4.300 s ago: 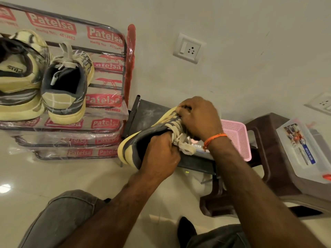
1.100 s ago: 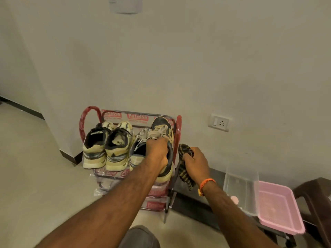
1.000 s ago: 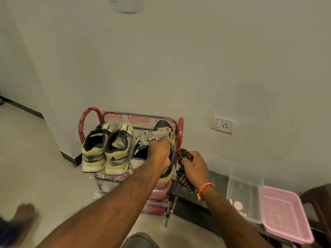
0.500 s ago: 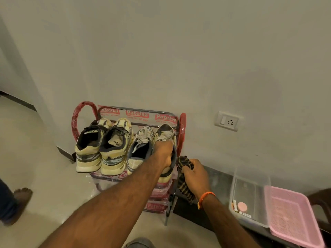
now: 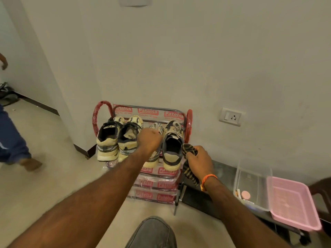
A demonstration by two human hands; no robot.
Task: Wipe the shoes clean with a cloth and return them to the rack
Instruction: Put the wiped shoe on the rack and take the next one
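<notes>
Rack (image 5: pixel 150 111), metal tube in plastic wrap printed "Patelsa" in red. Four cream-and-grey mesh shoes (image 5: pixel 172 144) on top shelf; insoles read "Z-Plus". Left hand (image 5: pixel 150 140) clenched over third shoe, grasp unclear; half a second ago it held the fourth. Right hand (image 5: pixel 198 162) grips striped cloth (image 5: pixel 189 170) beside rack.

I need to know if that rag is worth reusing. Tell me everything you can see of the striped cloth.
The striped cloth is dark with tan or yellowish stripes and looks like soft woven fabric. It is bunched up, not spread. The right hand grips it around the middle, so one wad sticks out above the fingers and a tail hangs below the wrist. It sits just right of the rightmost shoe, beside the shoe rack. Dirt cannot be judged.
</notes>
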